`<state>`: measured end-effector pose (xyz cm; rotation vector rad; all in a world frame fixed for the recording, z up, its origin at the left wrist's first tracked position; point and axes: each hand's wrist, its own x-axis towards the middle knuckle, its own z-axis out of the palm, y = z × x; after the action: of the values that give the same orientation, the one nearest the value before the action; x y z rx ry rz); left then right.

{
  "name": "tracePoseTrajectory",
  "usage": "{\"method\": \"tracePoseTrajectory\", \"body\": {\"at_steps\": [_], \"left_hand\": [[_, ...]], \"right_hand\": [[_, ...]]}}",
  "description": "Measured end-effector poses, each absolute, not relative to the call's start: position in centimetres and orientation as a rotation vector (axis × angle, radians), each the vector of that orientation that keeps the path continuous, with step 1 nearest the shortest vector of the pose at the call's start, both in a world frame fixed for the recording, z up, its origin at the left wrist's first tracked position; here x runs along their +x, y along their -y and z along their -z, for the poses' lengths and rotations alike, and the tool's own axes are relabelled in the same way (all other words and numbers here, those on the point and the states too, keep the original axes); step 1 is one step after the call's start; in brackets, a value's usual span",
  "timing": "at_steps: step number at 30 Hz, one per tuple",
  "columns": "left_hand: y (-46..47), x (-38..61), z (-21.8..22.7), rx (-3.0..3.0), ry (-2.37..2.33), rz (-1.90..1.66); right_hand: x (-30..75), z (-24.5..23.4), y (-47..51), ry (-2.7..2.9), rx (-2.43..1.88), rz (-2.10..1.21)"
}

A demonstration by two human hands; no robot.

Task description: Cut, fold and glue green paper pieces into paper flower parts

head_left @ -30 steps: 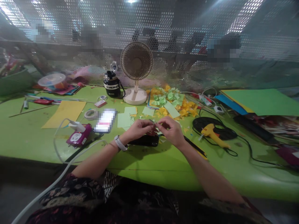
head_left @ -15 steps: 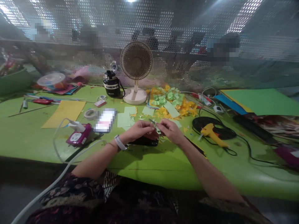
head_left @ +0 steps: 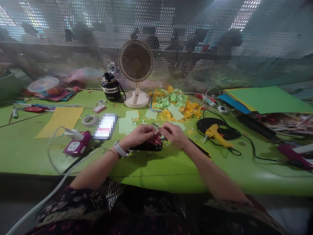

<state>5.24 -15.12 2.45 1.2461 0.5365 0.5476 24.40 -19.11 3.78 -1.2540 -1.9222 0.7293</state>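
My left hand (head_left: 144,134), with a white-banded watch (head_left: 121,149) at its wrist, is closed in a pinch close to my right hand. What sits between its fingertips is too small to make out. My right hand (head_left: 173,134) is closed too, and the tip of a thin, dark pointed tool (head_left: 155,125) sticks out leftward from its fingers. A bit of pale green paper (head_left: 162,138) shows between the two hands. Under my left hand lies a shiny black flat object (head_left: 149,147), partly covered. Pale green paper pieces (head_left: 126,125) lie just beyond.
Behind the hands are a pile of green and orange folded paper (head_left: 174,101), a fan (head_left: 136,62) and a black jug (head_left: 111,89). To the left sit a phone (head_left: 105,126), a tape roll (head_left: 89,120) and a purple socket block (head_left: 77,145). A yellow glue gun (head_left: 218,137) rests at right.
The view has shifted slightly, so the table's things appear farther left. Both hands stay close together, with only small finger movement; the pointed tip is still there.
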Motion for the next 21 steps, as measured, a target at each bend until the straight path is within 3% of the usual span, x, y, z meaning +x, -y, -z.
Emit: {"method": "tracePoseTrajectory", "body": {"at_steps": [21], "left_hand": [[15.2, 5.84, -2.43, 1.347, -0.698, -0.778]], "right_hand": [[24.32, -3.44, 18.68, 2.013, -1.305, -0.676]]}}
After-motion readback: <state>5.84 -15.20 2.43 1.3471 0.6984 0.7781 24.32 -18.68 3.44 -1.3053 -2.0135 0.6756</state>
